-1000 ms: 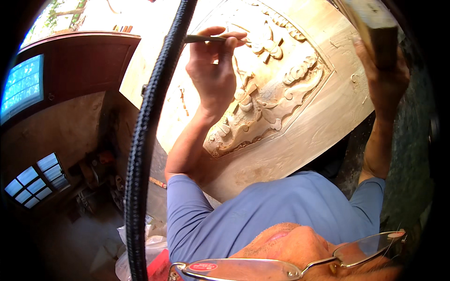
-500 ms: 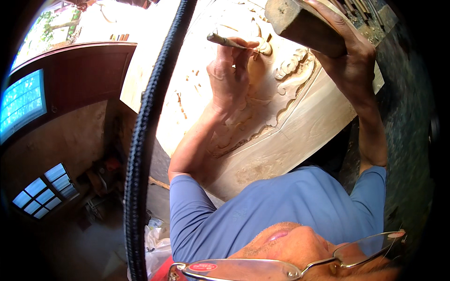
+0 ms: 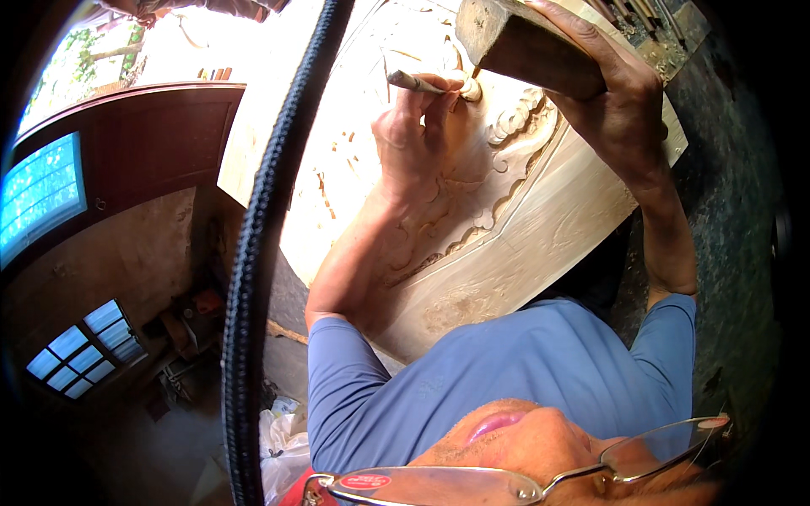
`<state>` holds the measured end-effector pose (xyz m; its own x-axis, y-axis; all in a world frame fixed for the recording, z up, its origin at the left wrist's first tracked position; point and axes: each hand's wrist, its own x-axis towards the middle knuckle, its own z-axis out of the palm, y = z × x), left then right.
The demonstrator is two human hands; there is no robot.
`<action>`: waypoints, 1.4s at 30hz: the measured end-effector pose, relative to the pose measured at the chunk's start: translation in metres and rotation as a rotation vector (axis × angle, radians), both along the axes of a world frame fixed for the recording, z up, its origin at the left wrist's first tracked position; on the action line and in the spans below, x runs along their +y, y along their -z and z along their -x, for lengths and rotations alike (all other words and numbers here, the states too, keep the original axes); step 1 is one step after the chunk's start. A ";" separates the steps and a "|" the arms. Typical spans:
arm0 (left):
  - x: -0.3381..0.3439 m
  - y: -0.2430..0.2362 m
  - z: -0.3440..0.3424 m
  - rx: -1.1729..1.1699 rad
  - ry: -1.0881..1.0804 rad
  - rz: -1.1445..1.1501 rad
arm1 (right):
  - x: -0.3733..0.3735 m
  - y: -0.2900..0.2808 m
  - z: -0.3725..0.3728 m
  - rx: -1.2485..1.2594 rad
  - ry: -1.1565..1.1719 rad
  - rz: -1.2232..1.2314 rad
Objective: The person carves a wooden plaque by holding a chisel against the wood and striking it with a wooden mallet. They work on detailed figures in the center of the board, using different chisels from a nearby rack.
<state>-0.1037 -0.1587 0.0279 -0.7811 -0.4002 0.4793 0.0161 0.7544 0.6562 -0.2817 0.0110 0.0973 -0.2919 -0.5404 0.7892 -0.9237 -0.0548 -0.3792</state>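
Note:
My left hand (image 3: 409, 139) is closed around a carving chisel (image 3: 411, 82), whose handle end sticks out to the left of the fingers. The chisel's tip is hard to make out against the carved relief. In my right hand (image 3: 620, 114) is a wooden mallet block (image 3: 531, 51), held above the work to the right of the chisel, apart from its handle. Beneath both hands lies a pale wooden panel (image 3: 540, 253), carved with scrolls and a scalloped border. A carved scroll (image 3: 516, 114) shows between the hands. Small wood chips lie left of my left hand.
More chisels (image 3: 645, 15) lie at the upper right beside wood shavings. A black braided cord (image 3: 268, 198) runs down the left of the view. A dark red board (image 3: 152, 139) stands left of the panel. Plastic bags (image 3: 283, 438) sit at the lower left.
The mallet and my right hand have shifted left, closer to the chisel. The chisel's handle end has moved slightly right and down. My left hand keeps its grip.

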 end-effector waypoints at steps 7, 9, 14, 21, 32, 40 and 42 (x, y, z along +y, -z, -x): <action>-0.007 0.000 0.000 0.011 0.022 -0.008 | -0.008 -0.009 -0.002 0.035 -0.032 0.060; -0.010 -0.001 0.001 0.011 0.039 -0.014 | -0.017 -0.011 0.000 0.033 -0.045 0.112; -0.013 -0.002 0.002 -0.013 0.061 0.022 | -0.035 -0.035 -0.009 0.032 0.095 0.234; -0.014 -0.004 0.008 -0.020 0.070 0.043 | -0.042 -0.037 0.004 0.396 0.067 -0.143; -0.028 0.006 0.007 -0.012 0.097 -0.231 | -0.050 -0.036 -0.006 -0.011 -0.061 0.183; -0.027 0.007 0.011 0.015 0.071 -0.328 | -0.058 -0.039 0.001 0.274 -0.016 0.079; -0.025 0.008 0.008 0.006 0.069 -0.384 | -0.059 -0.034 -0.001 0.058 -0.045 0.174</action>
